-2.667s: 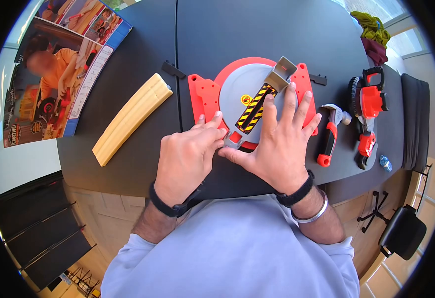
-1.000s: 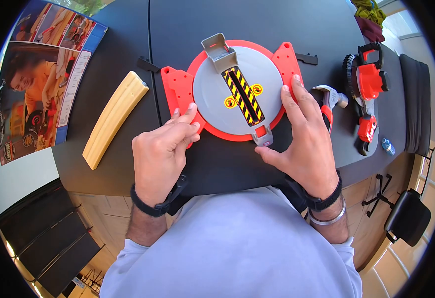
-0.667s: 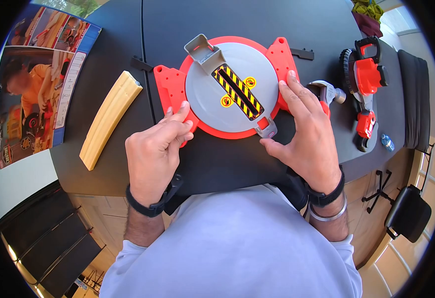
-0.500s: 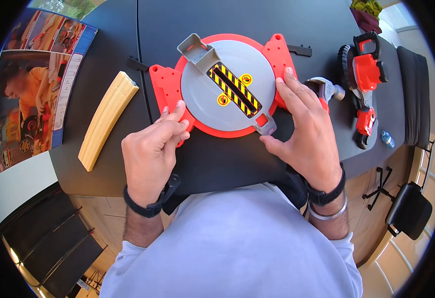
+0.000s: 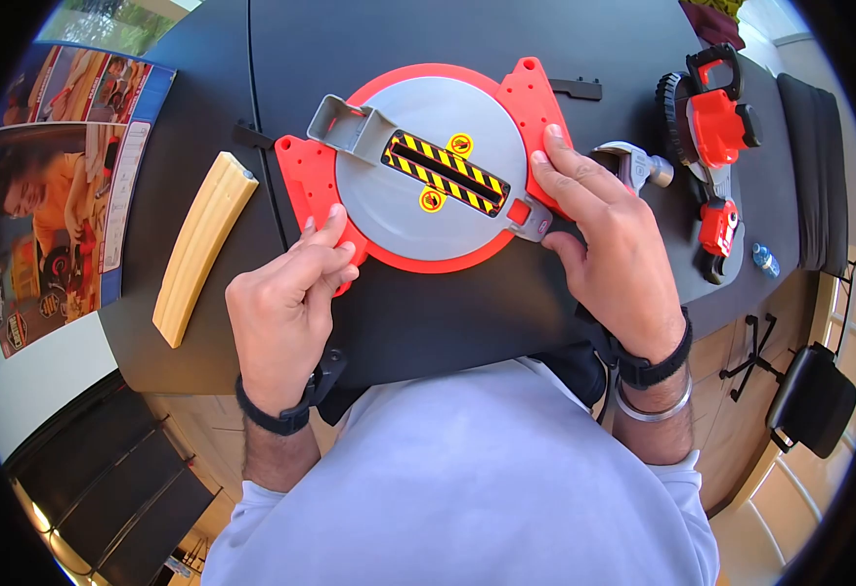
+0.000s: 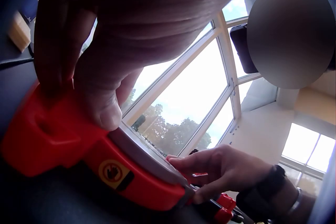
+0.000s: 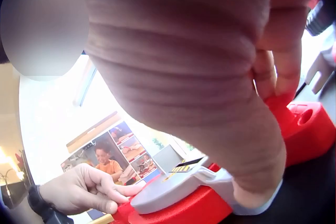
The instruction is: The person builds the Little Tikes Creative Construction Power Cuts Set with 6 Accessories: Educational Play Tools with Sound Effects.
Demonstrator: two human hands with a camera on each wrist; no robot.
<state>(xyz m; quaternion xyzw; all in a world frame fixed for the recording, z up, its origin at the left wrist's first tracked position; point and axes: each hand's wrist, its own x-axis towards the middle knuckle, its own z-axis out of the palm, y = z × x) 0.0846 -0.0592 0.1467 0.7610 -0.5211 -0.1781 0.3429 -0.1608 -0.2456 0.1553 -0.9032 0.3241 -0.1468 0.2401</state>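
Note:
A red toy saw base (image 5: 306, 181) lies on the dark table in the head view. Its round grey turntable (image 5: 379, 210) carries a slot edged in yellow and black stripes, slanting down to the right. A grey bracket (image 5: 350, 129) stands at the turntable's upper left, and a grey tab (image 5: 534, 223) juts out at the lower right. My left hand (image 5: 277, 308) pinches the base's left wing between thumb and fingers. Extended fingers of my right hand (image 5: 623, 259) rest on the right wing, while its thumb presses the tab, as the right wrist view shows.
A curved, wood-coloured piece (image 5: 203, 249) lies left, near a large picture box (image 5: 66, 215). To the right are a toy hammer (image 5: 638, 166), a red and black toy circular saw (image 5: 721, 127) and a small bottle (image 5: 765, 261). A black strip (image 5: 577, 89) lies beyond the base.
The turntable has turned counterclockwise, its bracket swinging from upper right to upper left and its tab to lower right. Left hand moved from tab to left wing; right hand left the striped plate.

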